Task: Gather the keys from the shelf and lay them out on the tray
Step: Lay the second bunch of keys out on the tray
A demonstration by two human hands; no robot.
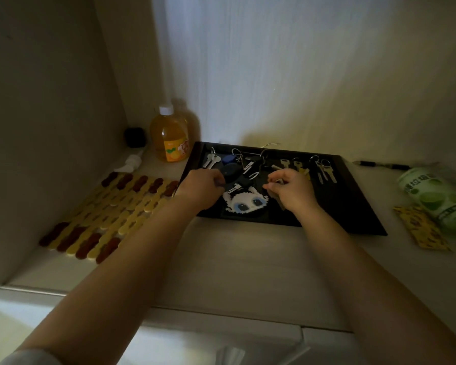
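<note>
The keys (250, 167) lie on the black tray (363, 206), which sits on the shelf (237, 259) against the back wall. Silver ones on a ring rest at the far left corner, a tangle of rings and dark fobs crowds the middle, and a few loose keys spread out to the right. A white pixel-face charm (245, 202) lies near the front edge.

My left hand (200, 187) is curled over the dark fobs; I cannot tell whether it grips one. My right hand (291, 187) pinches something small between thumb and fingertips, probably a key, with a tan tag showing under the palm.

The risk, as I judge it, is the tangle: lifting one ring could drag its neighbours and undo the layout. The dim light also makes dark fobs hard to tell from the dark tray, so I might miss one.

The tray holds only keys and charms. Outside it, an orange drink bottle (171, 139) stands at the left, full. A green packet (437, 196) lies on its side at the right, contents unseen.
</note>
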